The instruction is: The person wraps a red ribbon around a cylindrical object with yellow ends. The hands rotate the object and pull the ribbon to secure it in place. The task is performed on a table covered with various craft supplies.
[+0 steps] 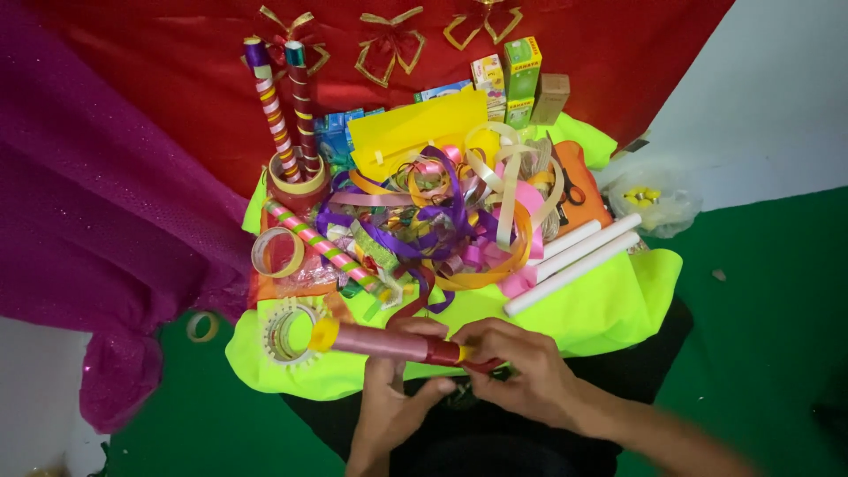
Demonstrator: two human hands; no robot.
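A: What are the hands on?

B: A pink wrapped roll (389, 343) with a yellow cap at its left end. It lies nearly level across the near edge of the neon yellow cloth (609, 305), just in front of the person. The left hand (393, 397) comes up from below and grasps it around the middle, thumb over the top. The right hand (517, 367) is closed around the roll's right end, where a red ribbon (473, 360) is pinched under the fingers.

A: And just beside it?

B: A tape ring with a scalloped rim (287, 331) touches the yellow cap at the near left corner of the cloth. Behind it sits a second tape ring (276, 252), and a striped tube (322, 247) lies slanting between them and the centre.

A: The centre is that tangle?

B: Yes, a heap of loose ribbons (442, 221), purple, orange, pink and cream. To its right lie three white rolls (579, 261), slanting toward the right edge. Scissors (570, 190) rest on an orange patch behind them.

A: Further back?

B: Two wrapped sticks (287, 97) stand in a cup at the far left corner, a yellow sheet (415, 128) behind the heap, small boxes (517, 79) at the far right against red fabric (159, 79) that carries gold bows (389, 44). A clear bag (649, 199) lies off the cloth to the right, and a loose tape ring (201, 327) on the green floor to the left
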